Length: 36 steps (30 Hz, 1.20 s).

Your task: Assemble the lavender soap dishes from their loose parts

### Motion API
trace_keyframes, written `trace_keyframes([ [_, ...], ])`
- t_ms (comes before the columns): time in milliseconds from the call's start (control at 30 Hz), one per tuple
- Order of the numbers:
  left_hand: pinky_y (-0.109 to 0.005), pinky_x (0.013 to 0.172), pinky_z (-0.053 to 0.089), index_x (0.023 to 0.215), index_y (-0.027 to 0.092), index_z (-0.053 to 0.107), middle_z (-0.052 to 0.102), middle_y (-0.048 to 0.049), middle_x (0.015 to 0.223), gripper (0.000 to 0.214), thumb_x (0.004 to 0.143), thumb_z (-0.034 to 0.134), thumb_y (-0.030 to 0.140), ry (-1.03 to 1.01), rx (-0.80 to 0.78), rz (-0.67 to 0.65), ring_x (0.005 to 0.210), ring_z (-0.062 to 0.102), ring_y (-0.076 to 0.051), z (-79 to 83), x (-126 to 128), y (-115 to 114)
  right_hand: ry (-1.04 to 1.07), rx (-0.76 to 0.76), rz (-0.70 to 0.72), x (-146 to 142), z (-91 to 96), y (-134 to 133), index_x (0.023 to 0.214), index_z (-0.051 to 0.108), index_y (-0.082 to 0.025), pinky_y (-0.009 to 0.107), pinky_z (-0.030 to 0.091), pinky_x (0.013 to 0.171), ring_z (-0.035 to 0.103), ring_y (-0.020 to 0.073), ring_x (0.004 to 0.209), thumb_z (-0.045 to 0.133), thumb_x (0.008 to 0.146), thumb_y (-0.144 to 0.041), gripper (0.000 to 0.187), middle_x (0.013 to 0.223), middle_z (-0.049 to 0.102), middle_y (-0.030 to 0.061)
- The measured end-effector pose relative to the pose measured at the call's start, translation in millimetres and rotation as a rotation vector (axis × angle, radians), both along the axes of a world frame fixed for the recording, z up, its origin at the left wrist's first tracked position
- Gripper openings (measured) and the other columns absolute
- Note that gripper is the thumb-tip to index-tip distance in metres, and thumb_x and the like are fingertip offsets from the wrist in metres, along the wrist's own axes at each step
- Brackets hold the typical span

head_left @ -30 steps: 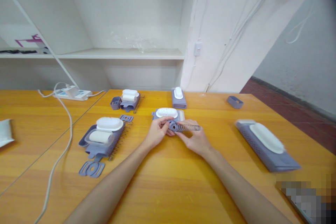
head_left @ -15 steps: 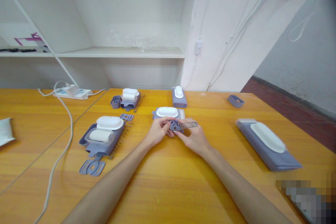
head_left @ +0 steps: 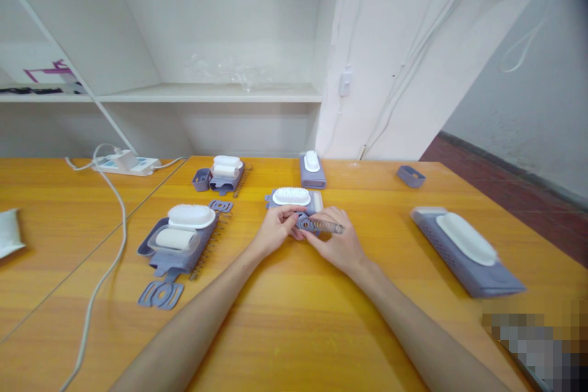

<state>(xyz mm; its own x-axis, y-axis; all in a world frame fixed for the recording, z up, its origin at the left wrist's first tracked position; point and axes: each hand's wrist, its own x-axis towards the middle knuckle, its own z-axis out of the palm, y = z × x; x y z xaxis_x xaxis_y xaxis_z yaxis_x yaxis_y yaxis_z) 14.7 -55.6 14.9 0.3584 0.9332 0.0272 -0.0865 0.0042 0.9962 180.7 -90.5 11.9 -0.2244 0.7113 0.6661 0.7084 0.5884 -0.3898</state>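
Observation:
My left hand (head_left: pixel 274 231) is closed, with thumb and fingers pinching a grey-purple plastic piece (head_left: pixel 301 221) that has cut-out openings. My right hand (head_left: pixel 343 244) is closed around a metal coil spring (head_left: pixel 328 226), one end of which meets the plastic piece. Whether the two are joined, I cannot tell. Just behind my hands lies a grey-purple body with a white bristled oval brush head (head_left: pixel 291 196) on top. On the left, a flat slotted grey plate (head_left: pixel 160 294) lies beside a similar body carrying a white roller (head_left: pixel 176 238).
Another set of parts (head_left: pixel 226 170) sits at the back left. Single units stand at the back (head_left: pixel 312 179) and on the right (head_left: pixel 468 251). A small grey holder (head_left: pixel 411 176) is at the back right. A white cable (head_left: pixel 123 220) runs from a power strip (head_left: pixel 144 166).
The free end of the spring has tipped downward and towards me. Both hands stay almost in place, still closed on the parts. The view has shifted very slightly.

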Motion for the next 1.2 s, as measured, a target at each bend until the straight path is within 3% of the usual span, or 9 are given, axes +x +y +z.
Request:
trace_keyframes([
  [400,-0.029,0.06,0.054,0.112,0.011,0.056,0.065,-0.0056,0.077,0.052,0.068,0.071,0.034,-0.046,0.016,-0.133,0.058,0.065,-0.015,-2.8,-6,1,0.081,-0.07,-0.013,4,-12.1,5,0.096,0.065,-0.022,0.038,0.05,0.079,0.065,0.0234,0.087,0.066,0.078,-0.036,0.023,0.093,0.07,0.0064],
  [667,-0.03,0.063,0.054,0.118,0.01,0.05,0.067,-0.011,0.09,0.057,0.07,0.07,0.032,-0.051,-0.003,-0.175,0.068,0.067,-0.019,0.1,-7,1,0.197,-0.154,0.028,2,-9.6,5,0.096,0.066,-0.02,0.033,0.051,0.079,0.066,0.0215,0.087,0.07,0.075,-0.029,0.024,0.093,0.071,0.005],
  [867,-0.031,0.063,0.054,0.116,0.009,0.052,0.069,-0.01,0.083,0.056,0.07,0.07,0.034,-0.062,-0.034,-0.163,0.066,0.068,-0.02,2.2,-8,2,0.197,-0.13,0.011,2,-9.3,4,0.09,0.066,-0.019,0.032,0.051,0.073,0.065,0.0205,0.077,0.071,0.073,-0.031,0.022,0.084,0.071,0.0048],
  [1033,-0.03,0.063,0.055,0.115,0.01,0.053,0.069,-0.0077,0.077,0.054,0.071,0.069,0.037,-0.091,-0.089,-0.12,0.063,0.068,-0.018,-1.3,-8,5,0.17,-0.104,0.057,1,-3.8,1,0.093,0.065,-0.018,0.031,0.05,0.078,0.065,0.0204,0.084,0.067,0.077,-0.029,0.019,0.09,0.07,0.006],
  [1200,-0.031,0.064,0.056,0.113,0.01,0.052,0.069,-0.0066,0.069,0.055,0.07,0.071,0.038,-0.081,-0.079,-0.116,0.062,0.068,-0.019,-4.1,-7,4,0.125,-0.072,-0.048,2,-6.3,1,0.089,0.065,-0.018,0.032,0.05,0.073,0.065,0.0212,0.08,0.065,0.077,-0.037,0.023,0.085,0.07,0.0072],
])
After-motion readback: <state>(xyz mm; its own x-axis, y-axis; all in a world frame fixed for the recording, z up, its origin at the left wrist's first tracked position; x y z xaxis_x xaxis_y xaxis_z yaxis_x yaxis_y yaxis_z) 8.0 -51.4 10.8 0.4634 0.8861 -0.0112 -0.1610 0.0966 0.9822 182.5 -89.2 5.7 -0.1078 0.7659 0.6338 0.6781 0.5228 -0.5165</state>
